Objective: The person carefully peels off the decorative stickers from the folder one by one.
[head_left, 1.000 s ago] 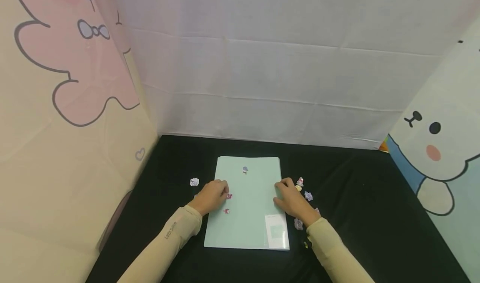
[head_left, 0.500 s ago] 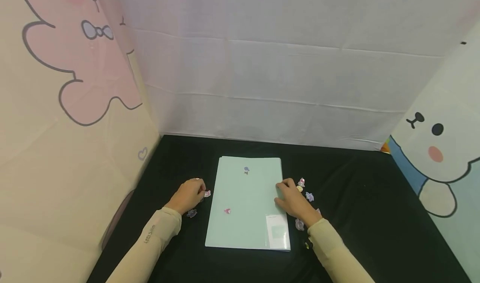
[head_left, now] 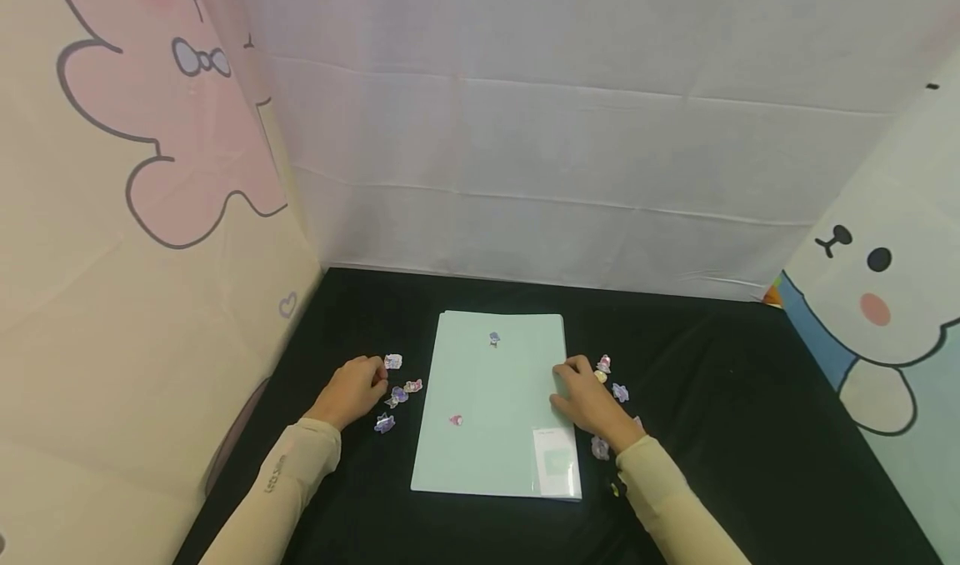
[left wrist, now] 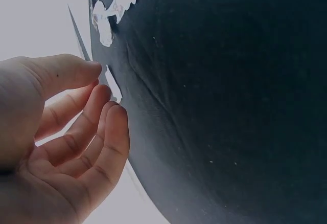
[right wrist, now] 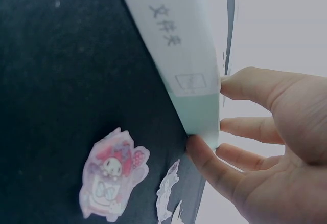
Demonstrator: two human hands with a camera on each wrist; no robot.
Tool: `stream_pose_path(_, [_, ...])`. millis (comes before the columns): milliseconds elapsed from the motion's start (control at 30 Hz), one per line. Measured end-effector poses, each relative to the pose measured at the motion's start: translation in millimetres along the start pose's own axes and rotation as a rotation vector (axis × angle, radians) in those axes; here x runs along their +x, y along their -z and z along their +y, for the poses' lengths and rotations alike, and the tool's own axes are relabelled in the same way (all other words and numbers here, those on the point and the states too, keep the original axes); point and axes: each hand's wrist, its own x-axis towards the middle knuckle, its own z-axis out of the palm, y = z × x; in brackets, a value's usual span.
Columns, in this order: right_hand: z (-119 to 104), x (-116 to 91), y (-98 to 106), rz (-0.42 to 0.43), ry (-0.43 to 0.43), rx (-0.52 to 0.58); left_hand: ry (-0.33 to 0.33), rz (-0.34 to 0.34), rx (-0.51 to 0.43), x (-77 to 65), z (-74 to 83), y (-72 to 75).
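Note:
A mint-green file folder (head_left: 502, 415) lies flat on the black cloth, a blue sticker (head_left: 493, 340) near its top and a small pink one (head_left: 456, 420) lower left. Left of it, my left hand (head_left: 351, 392) hovers beside loose stickers, fingers loosely bent; the left wrist view shows nothing between the thumb (left wrist: 84, 74) and fingers. Nearest it are a pale sticker (head_left: 393, 362), a purple sticker (head_left: 397, 396) and a pink sticker (head_left: 413, 386). My right hand (head_left: 588, 398) rests at the folder's right edge, its fairly straight fingers touching the spine (right wrist: 179, 45).
Several more stickers lie right of the folder, including a pink character sticker (right wrist: 113, 175), some partly under my right forearm. A white label (head_left: 555, 462) sits in the folder's lower right corner. A white cloth wall (head_left: 525, 173) stands behind, with printed curtains on both sides.
My left hand has moved left from the folder onto the cloth beside it. The pink sticker it was touching on the cover now lies on the cloth. My right hand stays put.

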Motion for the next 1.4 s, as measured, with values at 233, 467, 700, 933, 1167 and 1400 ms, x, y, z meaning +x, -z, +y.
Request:
stream_pose_path(233, [-1, 0, 1, -0.002, -0.007, 0.007, -0.017, 0.017, 0.002, 0.3, 0.1, 0.1])
stream_pose_path(467, [-2, -1, 2, -0.006, -0.004, 0.001, -0.024, 0.006, -0.006, 5.1, 5.4, -1.8])
stream_pose_path(700, [-2, 1, 2, 0.001, 0.007, -0.001, -0.024, -0.023, -0.035, 14.3, 17.4, -5.9])
stream_pose_path(933, [-2, -1, 1, -0.006, -0.009, 0.014, -0.049, -0.051, -0.052, 31.9, 39.9, -15.3])
stream_pose_path(1167, [-2, -2, -1, -0.005, -0.031, 0.029, -0.104, -0.036, -0.030, 60.1, 66.9, -33.1])
stream_pose_path(1400, [-3, -1, 0, 0.005, -0.017, 0.025, -0.163, -0.053, -0.012, 89.8, 93.9, -43.8])
